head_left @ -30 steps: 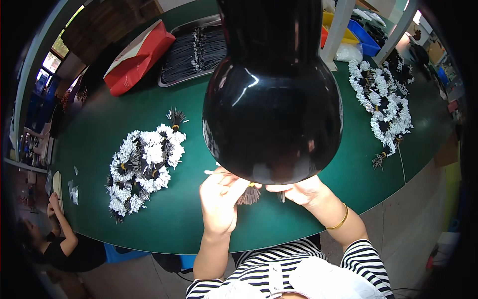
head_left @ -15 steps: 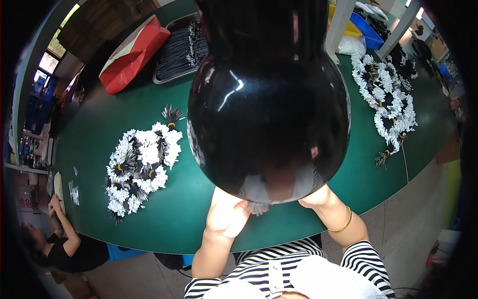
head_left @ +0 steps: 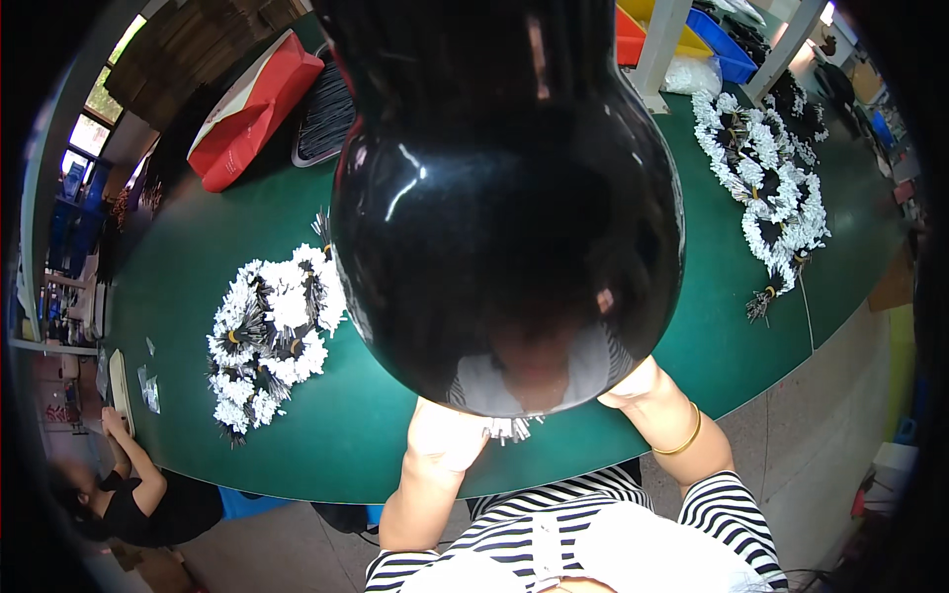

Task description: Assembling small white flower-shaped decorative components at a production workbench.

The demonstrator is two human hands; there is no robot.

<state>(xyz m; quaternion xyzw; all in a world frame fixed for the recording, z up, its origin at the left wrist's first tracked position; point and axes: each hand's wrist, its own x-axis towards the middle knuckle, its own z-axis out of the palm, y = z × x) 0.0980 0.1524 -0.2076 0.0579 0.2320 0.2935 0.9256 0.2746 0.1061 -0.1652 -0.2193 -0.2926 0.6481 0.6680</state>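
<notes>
A large glossy black lamp shade hangs in front of the view and covers most of both hands' fingers. Below its rim on the left, my left hand is closed at a small bundle of short wires with whitish-grey ends, which pokes out beside the thumb. My right hand, at the rim's right side, shows only its back edge and wrist, with a gold bangle lower down. Its fingers are hidden. Left of the shade lies a heap of bundled black wires with white connectors on the green table.
More white-connector bundles lie at the right. A red paper bag and a metal tray of black wires are at the back left. Blue bins stand at the back right beside grey posts. A co-worker sits at the far left.
The shade shifts left in view and hides more of the tray and the left heap. The wire bundle by my left hand sits slightly lower, its ends more spread out.
</notes>
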